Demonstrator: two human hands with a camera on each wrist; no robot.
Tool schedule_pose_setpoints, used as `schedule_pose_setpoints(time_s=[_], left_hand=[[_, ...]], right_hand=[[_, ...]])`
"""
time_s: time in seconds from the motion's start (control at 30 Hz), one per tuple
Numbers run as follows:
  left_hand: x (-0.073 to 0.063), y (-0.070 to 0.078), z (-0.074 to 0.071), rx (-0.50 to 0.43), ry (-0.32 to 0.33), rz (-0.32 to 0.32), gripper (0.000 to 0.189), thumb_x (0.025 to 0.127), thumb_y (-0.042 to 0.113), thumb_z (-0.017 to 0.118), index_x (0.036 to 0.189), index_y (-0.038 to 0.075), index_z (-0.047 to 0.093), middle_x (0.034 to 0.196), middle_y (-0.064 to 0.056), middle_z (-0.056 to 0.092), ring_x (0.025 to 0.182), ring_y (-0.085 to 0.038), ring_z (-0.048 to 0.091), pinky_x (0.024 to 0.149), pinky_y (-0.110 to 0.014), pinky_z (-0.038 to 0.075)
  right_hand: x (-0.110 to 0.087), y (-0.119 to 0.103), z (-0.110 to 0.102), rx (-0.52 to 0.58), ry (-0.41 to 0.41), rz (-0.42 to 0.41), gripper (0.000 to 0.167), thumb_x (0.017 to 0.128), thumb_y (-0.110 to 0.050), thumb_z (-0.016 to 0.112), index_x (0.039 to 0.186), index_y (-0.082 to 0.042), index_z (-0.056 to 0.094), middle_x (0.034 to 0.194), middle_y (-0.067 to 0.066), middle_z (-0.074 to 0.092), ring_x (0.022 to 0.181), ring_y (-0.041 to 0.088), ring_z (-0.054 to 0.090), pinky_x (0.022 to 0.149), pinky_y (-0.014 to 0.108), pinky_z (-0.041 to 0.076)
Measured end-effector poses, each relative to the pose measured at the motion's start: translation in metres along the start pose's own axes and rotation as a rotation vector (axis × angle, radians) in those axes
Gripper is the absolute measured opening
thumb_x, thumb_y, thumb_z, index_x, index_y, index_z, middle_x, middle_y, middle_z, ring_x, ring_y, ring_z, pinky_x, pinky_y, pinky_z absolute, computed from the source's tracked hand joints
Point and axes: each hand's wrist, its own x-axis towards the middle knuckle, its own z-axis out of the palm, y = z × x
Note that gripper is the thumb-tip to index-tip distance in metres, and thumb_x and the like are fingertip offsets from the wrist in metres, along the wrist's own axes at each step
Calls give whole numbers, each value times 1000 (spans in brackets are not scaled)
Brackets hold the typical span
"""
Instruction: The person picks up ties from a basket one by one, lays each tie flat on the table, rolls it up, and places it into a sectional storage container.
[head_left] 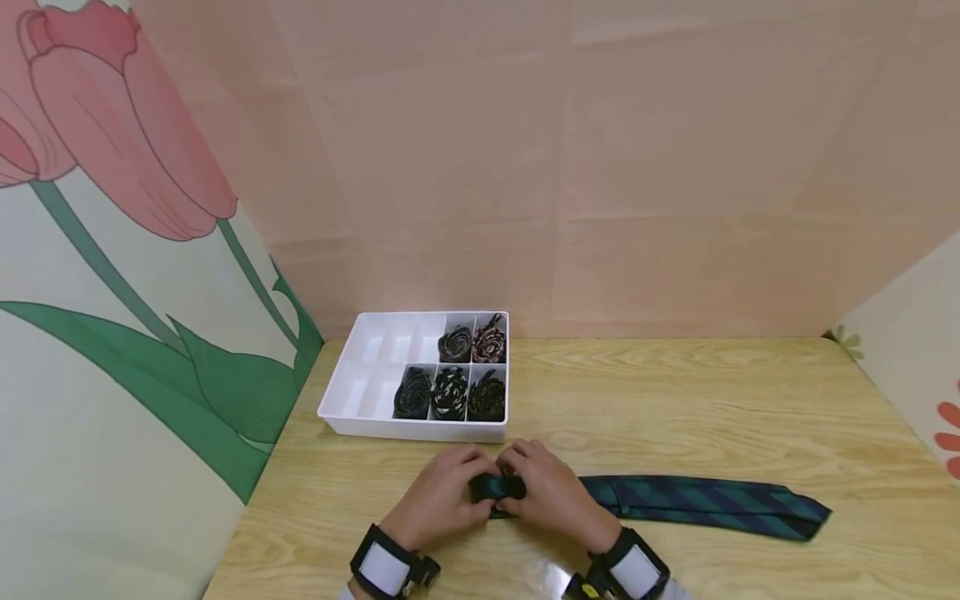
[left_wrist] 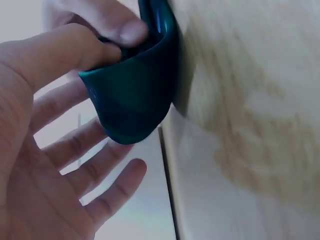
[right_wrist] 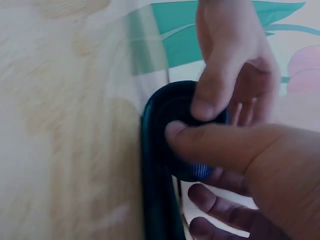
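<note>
A dark green and navy striped necktie (head_left: 705, 504) lies lengthwise on the table, its pointed end to the right. Its left part is wound into a roll (head_left: 498, 487), standing on edge between both hands. My left hand (head_left: 444, 493) pinches the roll from the left, and my right hand (head_left: 553, 493) from the right. In the left wrist view, the thumb is at the edge of the roll (left_wrist: 135, 95) while the other fingers spread beside it. Both thumbs press near the centre of the coil (right_wrist: 167, 97) in the right wrist view.
Behind the hands stands a white divided box (head_left: 420, 429). Several rolled dark ties (head_left: 450, 393) fill compartments on its right side; the left compartments hold none. A wood-grain table (head_left: 675, 400) meets a pink backdrop (head_left: 562, 208) at the back.
</note>
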Motion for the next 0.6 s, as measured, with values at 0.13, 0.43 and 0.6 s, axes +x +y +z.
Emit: schedule_pose_setpoints(time_s=[0.13, 0.43, 0.6], left_hand=[[-2, 0, 1, 6, -15, 5, 46, 83, 28, 88, 125, 21, 71, 124, 5, 67, 113, -11, 63, 101, -30, 56], [-2, 3, -2, -1, -19, 7, 46, 84, 30, 88, 126, 21, 71, 127, 5, 67, 116, -11, 63, 102, -30, 56], [0, 5, -1, 6, -12, 11, 43, 83, 30, 88, 123, 21, 73, 127, 5, 68, 117, -12, 63, 104, -32, 55]], right_hand=[[-2, -1, 0, -6, 0, 8, 46, 76, -33, 96, 112, -18, 71, 107, -7, 63, 96, 12, 54, 82, 33, 54], [-3, -4, -5, -14, -16, 11, 48, 76, -34, 96, 113, -17, 70, 107, -6, 61, 97, 13, 56, 82, 33, 56], [-4, -4, -7, -6, -21, 0, 47, 77, -35, 95, 114, -18, 71, 109, -7, 61, 99, 12, 57, 82, 33, 56]])
